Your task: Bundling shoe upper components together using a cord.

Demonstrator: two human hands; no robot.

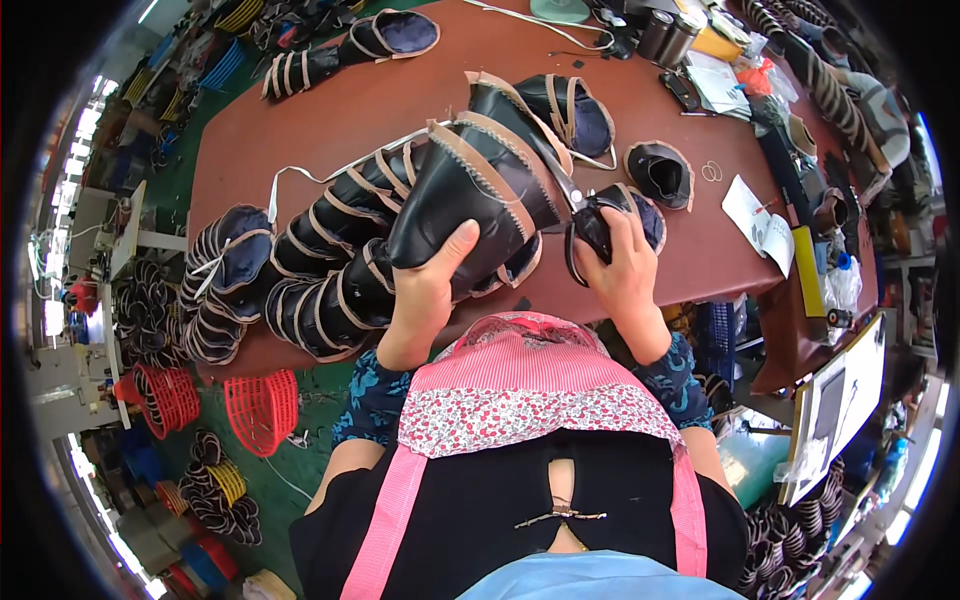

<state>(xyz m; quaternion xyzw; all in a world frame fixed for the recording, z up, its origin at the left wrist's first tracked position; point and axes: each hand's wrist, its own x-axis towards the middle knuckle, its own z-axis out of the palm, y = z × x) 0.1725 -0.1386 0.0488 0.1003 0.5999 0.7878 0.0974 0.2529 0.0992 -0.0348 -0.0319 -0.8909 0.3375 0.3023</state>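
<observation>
My left hand grips a black shoe upper with tan zigzag edging, thumb on top and the other fingers hidden underneath. Wrapped around the black handles of a pair of scissors is my right hand. The metal blades lie at the upper's right edge; whether they are parted I cannot tell. Beneath and left of the held piece, rows of nested black uppers lie on the reddish-brown table. Another upper rests just beyond it, and a small one sits farther right.
A short row of uppers lies at the far left. White cord runs across the table. Papers, rubber bands and dark canisters are on the right. Red baskets stand on the floor at left.
</observation>
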